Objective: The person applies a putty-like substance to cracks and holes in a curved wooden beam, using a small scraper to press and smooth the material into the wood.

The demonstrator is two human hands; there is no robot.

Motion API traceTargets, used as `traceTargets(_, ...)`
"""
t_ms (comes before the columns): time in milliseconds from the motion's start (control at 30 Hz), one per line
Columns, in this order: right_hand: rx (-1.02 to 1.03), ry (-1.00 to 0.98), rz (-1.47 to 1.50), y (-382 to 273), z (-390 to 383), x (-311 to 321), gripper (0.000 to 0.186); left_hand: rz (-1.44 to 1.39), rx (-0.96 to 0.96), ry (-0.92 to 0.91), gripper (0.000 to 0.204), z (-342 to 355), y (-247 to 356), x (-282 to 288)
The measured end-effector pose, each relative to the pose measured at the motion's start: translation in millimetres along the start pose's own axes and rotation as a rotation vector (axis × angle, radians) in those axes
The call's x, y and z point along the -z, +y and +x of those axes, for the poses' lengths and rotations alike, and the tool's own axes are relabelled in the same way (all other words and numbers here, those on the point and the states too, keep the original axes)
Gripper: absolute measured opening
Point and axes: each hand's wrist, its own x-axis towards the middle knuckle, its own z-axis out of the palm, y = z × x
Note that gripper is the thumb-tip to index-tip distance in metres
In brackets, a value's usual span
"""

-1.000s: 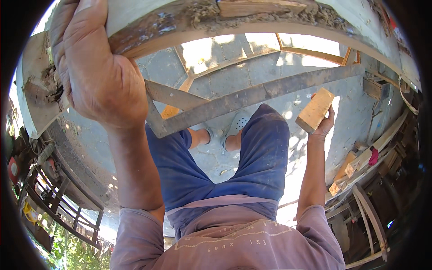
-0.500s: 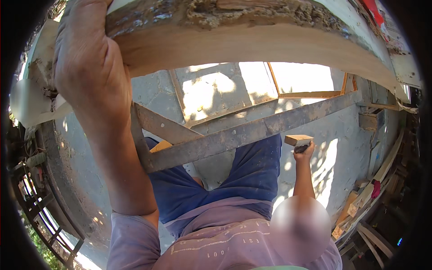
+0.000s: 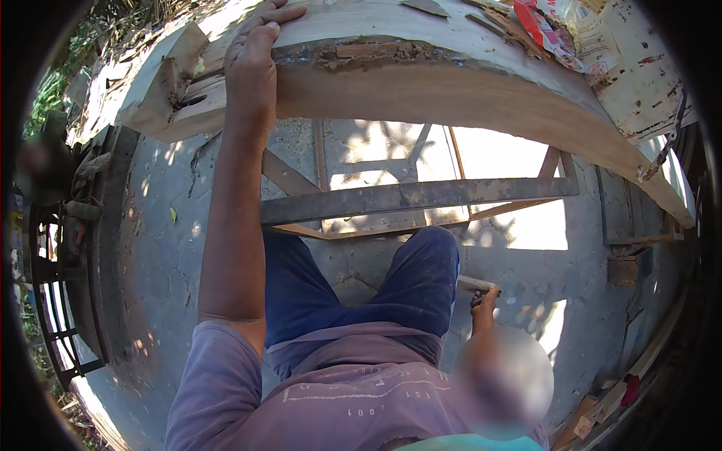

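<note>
Left hand [image 3: 252,69]: while its fingers lie slightly apart atop the curved beam [image 3: 451,94], I rest it at 11 o'clock.
Right hand [image 3: 484,300]: remotely, I have it closed around a wooden block [image 3: 473,283] at 4 o'clock.
Curved beam: arching through 12 o'clock, edge rough.

You get bright daylight falling in dappled, nearly white patches on the shaded grey floor [image 3: 556,274], while the fisheye bows the wooden beam [image 3: 451,94] and blackens the corners, and a round blurred patch hides part of your right arm [image 3: 482,322].
</note>
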Motion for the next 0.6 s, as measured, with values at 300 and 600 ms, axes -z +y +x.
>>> traceTargets(300, 0.121, 0.103, -0.218, 38, 31, 15, 0.019, -0.063, 0.021, 0.033, 0.039, -3, -3, 1)
traceTargets(600, 0.496, -0.561, -0.408, -25, -138, -29, 0.027, 0.065, -0.064, 0.032, 0.039, 3, -8, 7)
